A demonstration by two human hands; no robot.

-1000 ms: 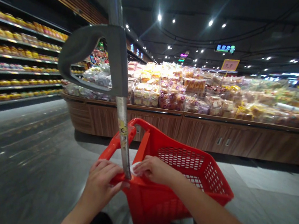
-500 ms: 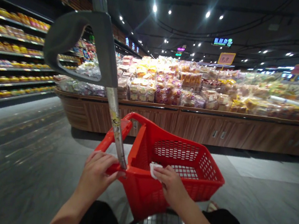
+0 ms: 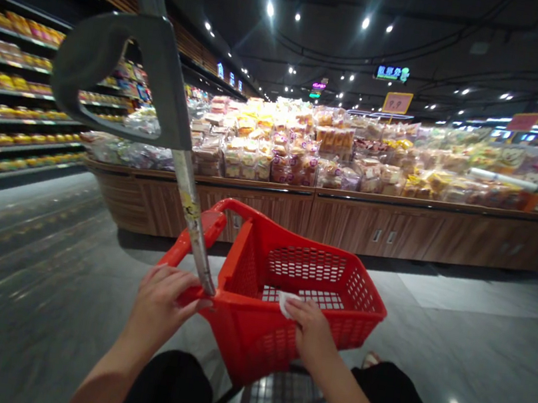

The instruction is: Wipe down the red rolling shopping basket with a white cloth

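Observation:
A red plastic shopping basket [image 3: 328, 281] on a wheeled frame stands right in front of me. My left hand [image 3: 157, 303] is closed over the basket's near left rim, beside the base of a metal pole [image 3: 190, 217] that rises to a grey handle [image 3: 116, 71]. On the near rim to the right, my right hand [image 3: 311, 329] presses a small white cloth or tissue [image 3: 287, 302] against the plastic, fingers curled on it. The inside of the basket shows only its mesh walls.
A long wooden display counter [image 3: 396, 227] piled with packaged bread and snacks runs across the view ahead. Dark shelves [image 3: 14, 109] of goods line the left wall. Glossy grey floor [image 3: 35, 274] stretches left and right. Price signs [image 3: 397, 103] stand above the display.
My right hand with the white cloth has slid from beside the pole rightward along the near rim. The basket and view have shifted left; the left hand keeps its grip.

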